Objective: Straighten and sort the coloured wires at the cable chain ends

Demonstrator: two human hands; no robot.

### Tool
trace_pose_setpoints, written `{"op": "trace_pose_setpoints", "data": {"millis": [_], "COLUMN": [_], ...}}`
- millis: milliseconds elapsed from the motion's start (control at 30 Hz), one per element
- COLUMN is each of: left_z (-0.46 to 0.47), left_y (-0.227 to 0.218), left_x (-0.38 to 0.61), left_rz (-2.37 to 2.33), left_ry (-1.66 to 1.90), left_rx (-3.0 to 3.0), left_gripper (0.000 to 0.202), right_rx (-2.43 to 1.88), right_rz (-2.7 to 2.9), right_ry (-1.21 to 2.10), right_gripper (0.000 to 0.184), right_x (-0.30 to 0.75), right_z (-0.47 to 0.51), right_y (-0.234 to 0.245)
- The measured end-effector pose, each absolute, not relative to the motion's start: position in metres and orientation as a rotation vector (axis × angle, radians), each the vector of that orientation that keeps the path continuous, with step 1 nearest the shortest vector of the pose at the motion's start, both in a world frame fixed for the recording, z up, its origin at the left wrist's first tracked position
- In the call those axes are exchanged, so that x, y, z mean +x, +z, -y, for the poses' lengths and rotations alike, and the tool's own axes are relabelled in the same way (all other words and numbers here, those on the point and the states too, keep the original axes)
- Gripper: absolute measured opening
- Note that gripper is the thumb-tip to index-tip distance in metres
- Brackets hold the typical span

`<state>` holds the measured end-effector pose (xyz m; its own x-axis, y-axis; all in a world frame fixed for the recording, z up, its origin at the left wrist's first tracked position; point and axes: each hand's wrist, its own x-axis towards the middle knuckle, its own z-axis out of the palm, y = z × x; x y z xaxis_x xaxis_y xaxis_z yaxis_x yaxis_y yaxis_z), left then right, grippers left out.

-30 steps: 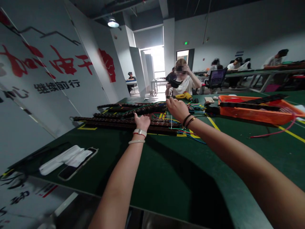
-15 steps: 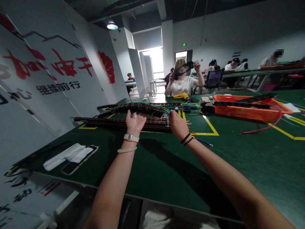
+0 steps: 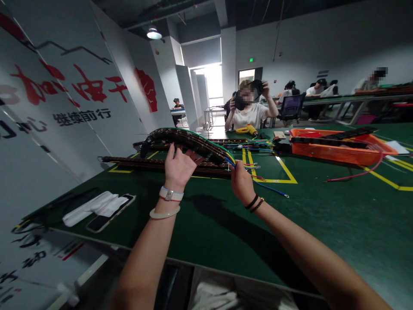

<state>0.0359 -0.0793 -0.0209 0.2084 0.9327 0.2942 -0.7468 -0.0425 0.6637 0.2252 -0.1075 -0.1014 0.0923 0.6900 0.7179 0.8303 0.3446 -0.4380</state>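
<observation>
Table (image 3: 335,206), green-topped, across the lower frame; orange basket (image 3: 338,156) at right. Cable bundle (image 3: 190,141), dark, one, raised and arched left of centre; coloured wires (image 3: 230,159) at its right end. Left hand (image 3: 180,168): open, palm up, at the bundle's underside. Right hand (image 3: 243,183): closed around the wires, centre. Further dark bundle (image 3: 145,164): lying straight, left of centre.

The table (image 3: 322,224) is dark green, its tape (image 3: 279,181) yellow. Coppery flecks run along the blackish-brown bundle (image 3: 187,140); its wires (image 3: 230,159) are green, yellow and blue. The basket (image 3: 329,153) is orange, the watch strap (image 3: 163,192) white edged red, the bangle (image 3: 164,214) milky, the bracelets (image 3: 256,204) black.
</observation>
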Motion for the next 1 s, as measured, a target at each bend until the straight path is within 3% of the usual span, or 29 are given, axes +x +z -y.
{"op": "trace_pose_setpoints", "data": {"millis": [267, 1000], "left_z": [0.109, 0.129], "left_y": [-0.003, -0.015], "left_x": [0.044, 0.024], "left_rz": [-0.256, -0.319], "left_ry": [1.460, 1.489], "left_rx": [0.652, 0.594], "left_gripper": [0.030, 0.033], "right_rx": [-1.375, -1.289], "right_rz": [1.632, 1.635], "right_ry": [-0.089, 0.066], "right_gripper": [0.024, 0.025], "right_x": [0.223, 0.208], "right_z": [0.118, 0.124], "right_y": [-0.096, -0.097]}}
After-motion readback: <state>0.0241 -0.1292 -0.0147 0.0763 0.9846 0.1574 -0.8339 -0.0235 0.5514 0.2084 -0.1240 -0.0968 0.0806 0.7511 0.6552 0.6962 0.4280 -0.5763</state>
